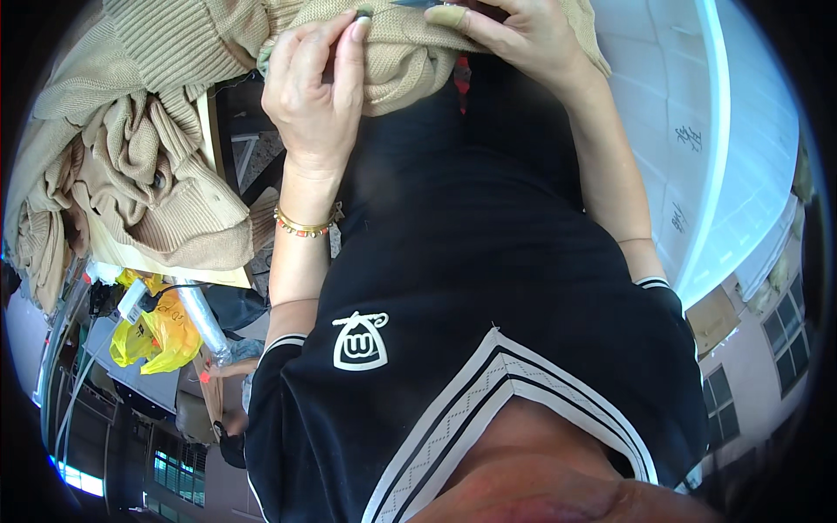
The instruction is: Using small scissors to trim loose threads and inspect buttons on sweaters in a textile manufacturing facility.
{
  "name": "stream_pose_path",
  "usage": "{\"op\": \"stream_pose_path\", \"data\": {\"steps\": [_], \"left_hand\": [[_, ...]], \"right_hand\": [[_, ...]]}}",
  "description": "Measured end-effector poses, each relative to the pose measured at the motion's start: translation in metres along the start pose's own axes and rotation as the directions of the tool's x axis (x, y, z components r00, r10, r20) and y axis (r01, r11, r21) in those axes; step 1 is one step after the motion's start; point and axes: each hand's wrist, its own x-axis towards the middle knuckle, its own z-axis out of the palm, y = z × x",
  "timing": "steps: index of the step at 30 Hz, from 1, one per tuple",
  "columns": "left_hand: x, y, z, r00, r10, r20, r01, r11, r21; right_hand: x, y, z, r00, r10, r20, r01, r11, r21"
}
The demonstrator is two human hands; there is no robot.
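A beige knitted sweater (410,61) is bunched over my lap at the top of the view. My left hand (314,83) is closed in a pinch at the knit, with a small dark round piece, like a button (364,13), at the thumb and fingertip. To its right, my right hand (523,39) is bent over the fabric, wearing an olive-yellow cover (446,16) on one digit. Beside that covered tip shows a thin blue-grey pointed tool (414,3), mostly cut off by the upper edge. The right fingers are partly out of frame.
More beige knitwear (166,174) is heaped on a table at left. Below it hang a yellow plastic bag (157,336) and a clear wrapped roll (202,318). A large whitish plastic bin (697,174) curves along my right side. Another person's arm (231,370) shows at lower left.
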Motion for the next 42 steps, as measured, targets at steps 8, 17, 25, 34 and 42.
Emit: {"op": "stream_pose_path", "data": {"steps": [8,17,25,34,42], "left_hand": [[0.0,0.012,-0.004,0.938,-0.347,0.016,0.334,0.887,-0.32],[0.0,0.009,-0.004,0.938,-0.343,0.044,0.334,0.866,-0.373],[-0.002,0.008,-0.002,0.932,-0.361,0.026,0.342,0.856,-0.386],[-0.002,0.007,-0.003,0.943,-0.331,0.044,0.323,0.874,-0.363],[-0.004,0.006,-0.004,0.931,-0.361,0.062,0.357,0.858,-0.369]], "right_hand": [[0.028,-0.027,-0.015,0.969,0.127,0.214,-0.052,0.945,-0.324],[0.024,0.001,-0.008,0.971,0.007,0.24,0.054,0.968,-0.247],[0.022,0.011,-0.001,0.979,-0.122,0.163,0.138,0.986,-0.091],[0.021,0.02,0.004,0.972,-0.169,0.164,0.187,0.977,-0.099],[0.037,-0.019,-0.007,0.937,0.084,0.34,0.034,0.945,-0.326]]}}
